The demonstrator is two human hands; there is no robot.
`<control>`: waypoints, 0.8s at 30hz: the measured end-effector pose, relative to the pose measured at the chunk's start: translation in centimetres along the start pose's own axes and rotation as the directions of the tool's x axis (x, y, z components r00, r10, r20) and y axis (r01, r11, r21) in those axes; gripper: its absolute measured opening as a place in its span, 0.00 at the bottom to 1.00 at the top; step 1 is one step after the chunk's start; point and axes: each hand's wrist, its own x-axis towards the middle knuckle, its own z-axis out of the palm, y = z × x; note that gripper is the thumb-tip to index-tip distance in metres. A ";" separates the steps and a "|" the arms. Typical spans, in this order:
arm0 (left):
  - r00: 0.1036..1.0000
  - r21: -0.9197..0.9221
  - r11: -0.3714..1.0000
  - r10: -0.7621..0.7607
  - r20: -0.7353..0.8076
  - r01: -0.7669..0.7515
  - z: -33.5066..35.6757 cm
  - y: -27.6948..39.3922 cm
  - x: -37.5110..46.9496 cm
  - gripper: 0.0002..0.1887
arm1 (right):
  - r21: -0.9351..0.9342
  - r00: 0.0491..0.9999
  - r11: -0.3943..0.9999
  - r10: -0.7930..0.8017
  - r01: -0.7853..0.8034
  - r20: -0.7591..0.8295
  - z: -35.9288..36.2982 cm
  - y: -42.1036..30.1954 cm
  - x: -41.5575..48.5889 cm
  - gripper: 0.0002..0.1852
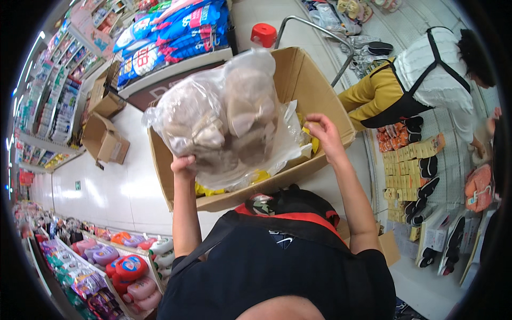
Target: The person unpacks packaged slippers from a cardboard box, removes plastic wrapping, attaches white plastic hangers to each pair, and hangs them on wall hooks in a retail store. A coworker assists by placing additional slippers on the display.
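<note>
My left hand [184, 165] grips the lower left edge of a clear plastic bag [224, 120] that holds several beige slippers with bows. The bag is raised over a large open cardboard box [306, 76]. Held apart from the bag, my right hand [325, 134] hovers over the box's right part, its fingers spread and slightly bent, with nothing seen in them. Down in the box lie yellow items [262, 176] and crumpled clear plastic wrap [294, 124], partly hidden beneath the bag.
A person [436, 76] in a black apron bends over shoe shelves at the right. A metal handle [316, 25] rises behind the box, near a red stool [264, 35]. Blue packages [176, 32] lie stacked beyond. Cardboard boxes [106, 138] stand at left; detergent bottles [130, 269] fill shelving at lower left.
</note>
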 end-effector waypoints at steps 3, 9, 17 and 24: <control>0.993 -0.027 0.999 -0.032 0.116 0.035 -1.3 -1.1 0.0 0.47 | 0.202 0.893 0.878 -0.449 0.434 0.030 1.6 -4.2 1.5 0.18; 0.955 0.038 0.991 -0.134 0.266 0.129 -1.5 -2.1 -0.1 0.54 | 0.096 0.839 0.843 -0.536 0.529 0.092 4.5 -9.0 2.9 0.08; 0.994 0.435 0.893 0.095 0.059 -0.111 6.1 2.0 1.6 0.49 | 0.195 0.805 0.811 -0.579 0.552 0.130 6.0 -7.9 0.0 0.02; 0.880 0.721 0.507 0.311 0.358 -0.472 13.5 1.9 5.8 0.26 | 0.224 0.699 0.736 -0.677 0.639 0.230 4.9 -7.5 -0.9 0.01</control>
